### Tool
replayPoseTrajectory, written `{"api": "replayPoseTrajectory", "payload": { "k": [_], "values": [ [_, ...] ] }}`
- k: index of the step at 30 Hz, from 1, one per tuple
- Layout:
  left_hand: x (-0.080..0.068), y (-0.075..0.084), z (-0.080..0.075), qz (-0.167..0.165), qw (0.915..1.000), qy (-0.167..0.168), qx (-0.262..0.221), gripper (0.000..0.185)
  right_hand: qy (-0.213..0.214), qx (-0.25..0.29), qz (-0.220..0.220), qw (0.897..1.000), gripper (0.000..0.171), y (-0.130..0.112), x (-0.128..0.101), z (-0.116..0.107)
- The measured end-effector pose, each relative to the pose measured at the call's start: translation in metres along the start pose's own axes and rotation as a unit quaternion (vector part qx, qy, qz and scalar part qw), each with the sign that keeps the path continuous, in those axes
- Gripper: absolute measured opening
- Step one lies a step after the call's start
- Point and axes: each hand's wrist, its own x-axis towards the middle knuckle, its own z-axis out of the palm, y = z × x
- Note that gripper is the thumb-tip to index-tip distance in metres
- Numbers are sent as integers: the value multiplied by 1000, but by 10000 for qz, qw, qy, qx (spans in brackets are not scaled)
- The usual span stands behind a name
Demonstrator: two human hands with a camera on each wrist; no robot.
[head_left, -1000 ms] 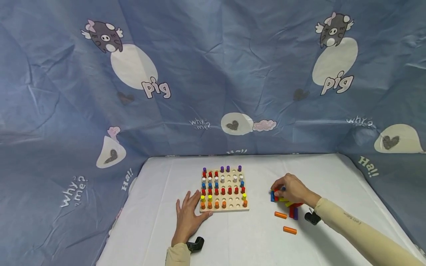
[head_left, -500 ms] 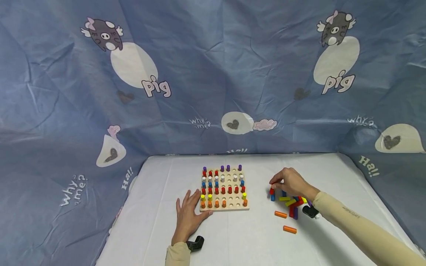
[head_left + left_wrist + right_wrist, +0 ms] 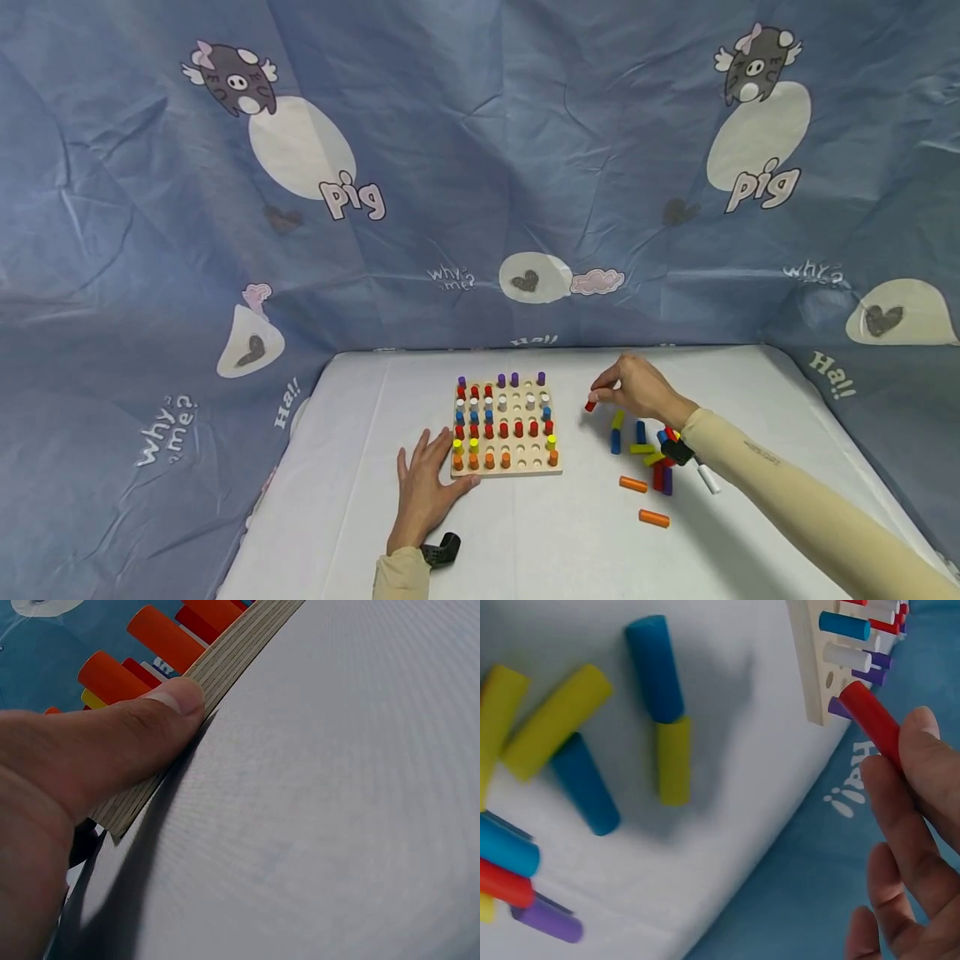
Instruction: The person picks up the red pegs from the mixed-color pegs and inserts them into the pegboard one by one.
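Right of the pegboard (image 3: pixel 522 471), the right hand (image 3: pixel 642 390) pinches a red peg (image 3: pixel 874 720); against the pegboard's left and near edges, the left hand (image 3: pixel 423 485) rests, fingers spread. Loose pegs (image 3: pixel 658 477) lie farther right of the pegboard.

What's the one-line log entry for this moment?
left hand: touches pegboard | right hand: pinches red peg | loose pegs: on table

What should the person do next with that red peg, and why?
Probably carry the red peg to the second row from the far edge of the pegboard: the right hand pinches the peg, that row shows three red pegs with open holes to their right, and the nearer red row looks full.
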Motion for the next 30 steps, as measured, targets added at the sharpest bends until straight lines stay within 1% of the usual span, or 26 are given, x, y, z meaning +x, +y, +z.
{"api": "replayPoseTrajectory", "payload": {
  "k": [5, 8, 11, 16, 20, 24, 30],
  "values": [
    [2, 0, -1, -41, 9999, -92, 53, 86, 310, -401, -399, 9979, 4, -3, 10, -1],
    [3, 1, -2, -55, 9999, -147, 43, 86, 353, -569, -498, 9965, 5, -7, 18, -3],
    [4, 2, -4, -67, 9998, -181, -42, 86, 297, -606, -509, 9964, 6, -12, 26, -6],
    [3, 2, -6, -40, 9999, -137, -45, 87, 247, -615, -493, 9966, 13, -22, 40, -9],
    [1, 2, -7, -83, 9998, -179, -50, 87, 170, -710, -281, 9969, 17, -32, 52, -11],
    [1, 2, -7, -126, 9996, -248, -84, 87, 63, -834, -130, 9964, 17, -41, 62, -11],
    [1, 1, -4, -68, 9998, -151, -66, 86, -6, -934, -272, 9953, 15, -50, 76, -6]
  ]
}}
